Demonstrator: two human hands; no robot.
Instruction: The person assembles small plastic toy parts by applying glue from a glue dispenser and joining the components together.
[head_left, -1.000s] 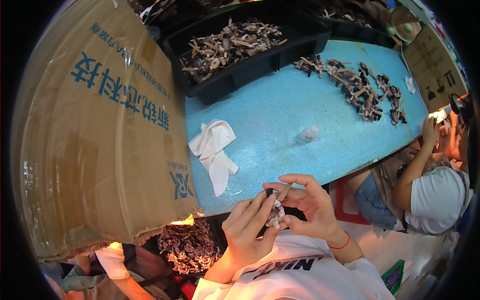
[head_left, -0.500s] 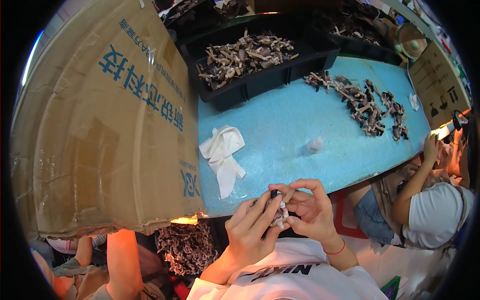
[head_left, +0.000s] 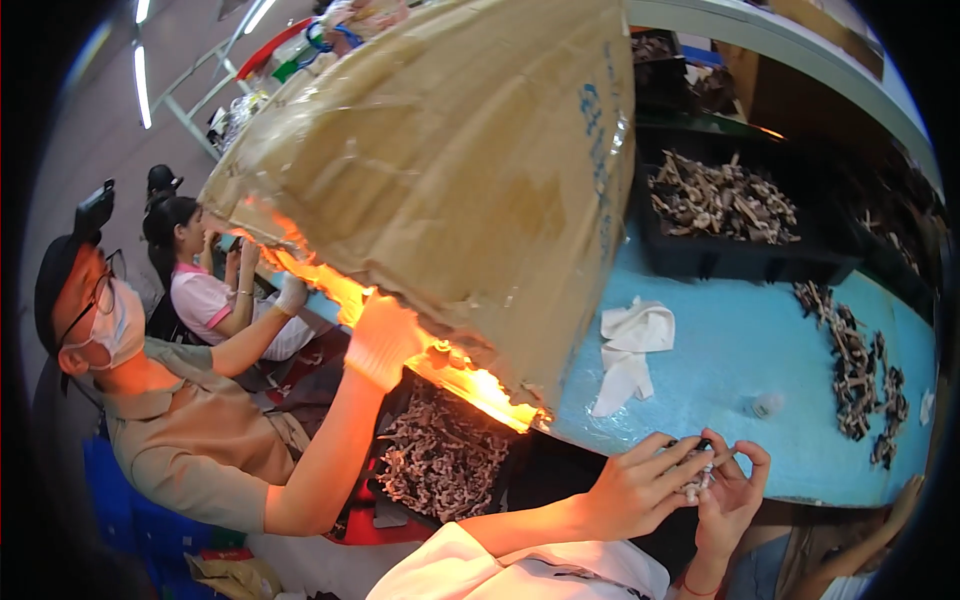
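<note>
Both my hands meet at the near edge of the blue table. A small figure-like piece [head_left: 697,482] in grey-brown, white and black is pinched between my left hand [head_left: 632,487] and my right hand [head_left: 738,495]. The fingers of both hands are bent around it, and they hide much of its shape. Beyond the hands, a crumpled white cloth [head_left: 630,345] lies on the table. A small whitish translucent bottle [head_left: 765,405] stands just past my right hand.
A tall cardboard sheet [head_left: 450,180] borders the table's left, its lower edge glowing orange. Behind it sits a co-worker [head_left: 190,420]. A black bin [head_left: 740,262] of similar pieces stands at the back; more pieces [head_left: 853,380] lie at right. Below left is another filled bin [head_left: 445,455].
The view has swung left, so the table and my hands appear farther right and the co-worker behind the cardboard now shows. My hands still hold the small piece together.
</note>
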